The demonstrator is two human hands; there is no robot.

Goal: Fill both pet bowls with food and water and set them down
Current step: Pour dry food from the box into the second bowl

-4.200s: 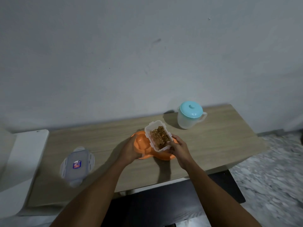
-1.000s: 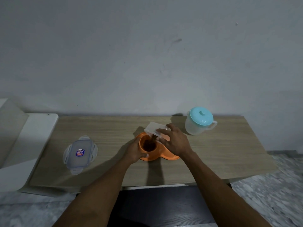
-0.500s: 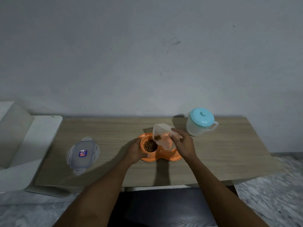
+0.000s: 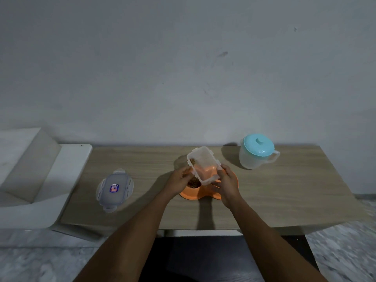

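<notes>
A clear plastic food container [image 4: 204, 162], lid off, is held tilted above the orange double pet bowl [image 4: 190, 196], which sits on the wooden table [image 4: 284, 192] near its middle. The right hand [image 4: 226, 181] grips the container's near right corner, thumb and fingers curled round the rim. The left hand [image 4: 178, 180] is at the container's left long wall with its fingers curled in. They are blurred, so I cannot tell whether they pinch the wall or only lean on it. A small clump of brown kibble [image 4: 192, 160] clings inside the container near its far left corner, and the rest of it looks bare. A heap of brown pet food [image 4: 193, 183] fills the bowl's left cup, just below the container's lower edge. The right cup is mostly hidden behind the container and the right hand, so its contents cannot be made out.

The container's lid [image 4: 115, 189] lies flat on the table, well to the left of the bowl, with side clips folded out. A small blue, red and white sticker [image 4: 114, 188] sits at its centre, and its print is too small to read. A translucent jug with a teal lid [image 4: 257, 152] stands upright at the back right of the table, handle pointing right, well apart from the bowl. No writing shows on the jug or the bowl. A white moulded unit [image 4: 67, 171] butts against the table's left end
</notes>
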